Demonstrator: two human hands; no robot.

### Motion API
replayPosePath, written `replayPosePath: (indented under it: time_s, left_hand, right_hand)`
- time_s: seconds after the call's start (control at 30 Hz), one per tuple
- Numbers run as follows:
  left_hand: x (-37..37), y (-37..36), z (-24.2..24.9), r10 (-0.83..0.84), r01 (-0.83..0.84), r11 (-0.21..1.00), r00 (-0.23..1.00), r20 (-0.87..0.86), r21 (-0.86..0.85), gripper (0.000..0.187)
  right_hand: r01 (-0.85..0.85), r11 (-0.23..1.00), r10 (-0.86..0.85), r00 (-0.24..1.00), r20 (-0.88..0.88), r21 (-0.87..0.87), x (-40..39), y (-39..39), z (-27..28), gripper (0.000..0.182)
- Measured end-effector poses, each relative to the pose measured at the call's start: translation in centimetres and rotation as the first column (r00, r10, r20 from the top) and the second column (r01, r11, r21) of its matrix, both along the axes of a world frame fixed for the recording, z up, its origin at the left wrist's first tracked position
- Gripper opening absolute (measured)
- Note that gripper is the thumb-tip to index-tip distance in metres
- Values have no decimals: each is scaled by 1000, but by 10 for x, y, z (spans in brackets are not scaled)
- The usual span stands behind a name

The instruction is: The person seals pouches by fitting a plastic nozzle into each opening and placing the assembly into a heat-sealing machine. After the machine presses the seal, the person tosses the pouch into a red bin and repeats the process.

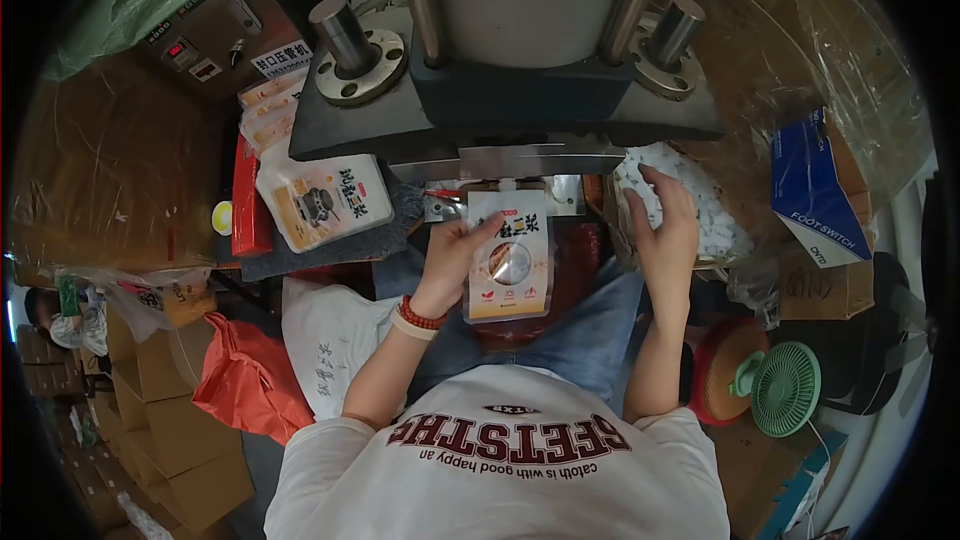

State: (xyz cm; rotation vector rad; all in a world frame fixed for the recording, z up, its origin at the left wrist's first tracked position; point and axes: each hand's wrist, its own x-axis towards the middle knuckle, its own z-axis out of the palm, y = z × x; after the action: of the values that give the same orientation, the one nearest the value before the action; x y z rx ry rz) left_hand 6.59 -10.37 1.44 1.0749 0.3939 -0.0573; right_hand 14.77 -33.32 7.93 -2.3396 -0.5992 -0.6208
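Observation:
My left hand is closed on the side of a printed spout pouch, thumb across its front. The pouch hangs upright in front of the press, its spout end up at the metal jaw. To the right, my right hand has its thumb and fingers apart, with nothing between them. It is at the near left side of a box of small white pieces, fingertips overlapping them in this view.
The press stands straight ahead, with steel posts either side. On the left, a stack of printed pouches lies on a grey cloth beside a red box. A blue foot-switch carton and a green fan are at right.

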Motion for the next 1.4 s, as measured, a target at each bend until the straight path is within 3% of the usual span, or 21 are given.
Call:
replayPosePath:
  time_s: [0.07,0.13,0.27,0.3,0.33,0.37,0.4,0.47,0.53,0.6,0.63,0.67,0.7,0.77,0.83,0.9,1.0,1.13,1.23,1.33,1.4]
  left_hand:
    - [5,-1,1,24,-24,998,1000,4,-57,21]
    - [11,1,3,53,-51,993,998,15,-109,23]
    - [0,25,-1,-90,92,992,996,-25,92,33]
    - [-7,38,1,67,-82,806,997,48,586,43]
    - [-13,49,7,162,-236,374,969,188,897,53]
    - [-22,56,16,214,-183,-84,957,197,980,71]
    - [-32,64,29,256,-66,-519,939,229,852,88]
    - [-60,92,0,219,-37,-476,963,159,878,91]
    - [-80,102,-9,-63,-6,-450,998,-25,893,72]
    - [-94,98,-7,-152,-97,-369,987,43,924,51]
    - [-96,91,0,-75,-84,-119,994,75,989,46]
    - [-98,84,7,10,-87,139,996,87,986,43]
    - [-95,76,13,8,-90,140,996,89,986,43]
    - [-89,57,25,-84,-391,98,913,399,915,39]
    - [-91,44,38,-91,-376,145,916,391,915,41]
    - [-92,39,52,-245,-428,-51,881,404,902,42]
    - [-97,33,68,-328,-384,-91,883,337,919,43]
    - [-93,26,71,-309,-408,-148,884,350,901,43]
    - [-88,21,69,-322,-420,-191,881,347,887,43]
    - [-85,17,74,-373,-422,-165,864,339,892,46]
    - [-85,18,75,-421,-353,119,829,369,928,37]
  right_hand:
    - [139,975,-134,990,45,-173,9,-4,-26,21]
    - [125,988,-146,949,-280,-92,15,-4,-42,18]
    - [72,988,-102,970,-223,-139,19,-11,-45,15]
    - [47,985,-90,961,-260,-168,22,-15,-44,17]
    - [22,980,-81,951,-298,-195,23,-17,-44,18]
    - [20,981,-78,951,-298,-194,21,-16,-43,18]
    - [124,991,-130,957,-260,-41,20,-14,-42,20]
    - [208,972,-177,956,-234,112,11,-9,-36,23]
    - [52,692,263,911,-318,720,-7,3,-21,29]
    - [-29,484,626,710,-323,875,-33,18,-10,36]
    - [-118,412,708,665,-236,903,-45,31,-10,34]
    - [-173,395,763,609,-218,902,-54,43,-11,33]
    - [-230,372,813,548,-196,899,-60,55,-12,31]
    - [-411,536,783,568,-253,737,-67,76,-15,27]
    - [-521,650,727,640,-250,553,-68,81,-11,30]
    - [-634,764,639,769,-8,121,-66,79,-7,37]
    - [-641,758,650,757,60,-119,-65,60,19,39]
    - [-558,828,561,823,96,-57,-67,46,28,41]
    - [-517,837,537,840,83,-178,-71,50,31,45]
    - [-655,743,666,744,51,-139,-68,50,32,41]
    - [-739,663,745,667,-4,116,-67,46,32,37]
